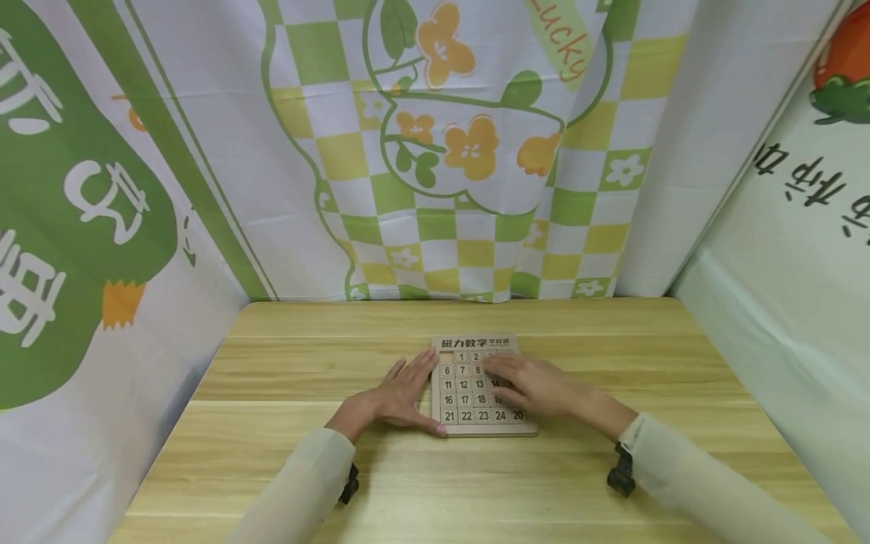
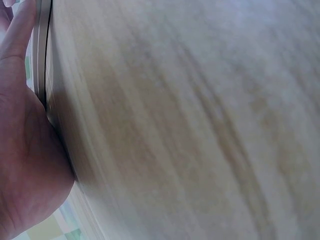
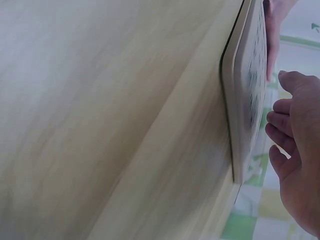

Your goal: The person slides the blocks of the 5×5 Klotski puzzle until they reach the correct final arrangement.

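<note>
A wooden sliding number puzzle (image 1: 484, 429) lies flat on the table, with dark characters along its top border. A gap shows at the top left of its number grid, beside tile 1. My left hand (image 1: 401, 397) is spread along the puzzle's left side, thumb at the lower left corner and fingertips by the upper left edge. Over the right half of the tiles is my right hand (image 1: 547, 387), covering several numbers. In the right wrist view its loosely bent fingers (image 3: 280, 122) appear just above the puzzle's face (image 3: 245, 100) and hold nothing.
The wood-grain table (image 1: 326, 332) extends around the puzzle on every side. A patterned curtain (image 1: 381, 227) hangs at the table's back edge, and printed cloth walls (image 1: 211, 249) stand left and right. A black strap device (image 1: 621, 472) sits at my right wrist.
</note>
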Action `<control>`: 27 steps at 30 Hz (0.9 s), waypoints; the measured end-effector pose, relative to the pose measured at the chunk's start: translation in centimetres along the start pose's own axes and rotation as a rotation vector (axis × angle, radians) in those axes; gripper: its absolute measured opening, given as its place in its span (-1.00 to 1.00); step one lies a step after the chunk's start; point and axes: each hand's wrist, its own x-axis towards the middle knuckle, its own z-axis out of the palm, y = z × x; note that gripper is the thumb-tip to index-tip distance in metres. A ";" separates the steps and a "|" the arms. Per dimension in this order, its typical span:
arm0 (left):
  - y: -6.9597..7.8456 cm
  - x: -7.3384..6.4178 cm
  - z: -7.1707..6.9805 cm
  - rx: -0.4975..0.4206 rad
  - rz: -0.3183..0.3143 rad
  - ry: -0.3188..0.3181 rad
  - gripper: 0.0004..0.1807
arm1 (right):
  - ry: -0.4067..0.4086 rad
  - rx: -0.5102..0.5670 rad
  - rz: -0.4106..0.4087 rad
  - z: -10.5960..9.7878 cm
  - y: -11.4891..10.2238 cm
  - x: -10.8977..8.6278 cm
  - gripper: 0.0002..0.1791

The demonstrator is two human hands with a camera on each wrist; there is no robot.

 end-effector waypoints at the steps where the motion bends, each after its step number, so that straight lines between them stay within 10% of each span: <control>1: -0.2 0.1 0.2 0.005 -0.003 0.000 0.62 | 0.003 -0.005 0.007 -0.1 0.2 -0.2 -0.38; 27: -0.7 0.4 0.5 0.015 -0.002 0.003 0.65 | -0.020 -0.025 0.098 -0.7 2.6 -2.1 -0.38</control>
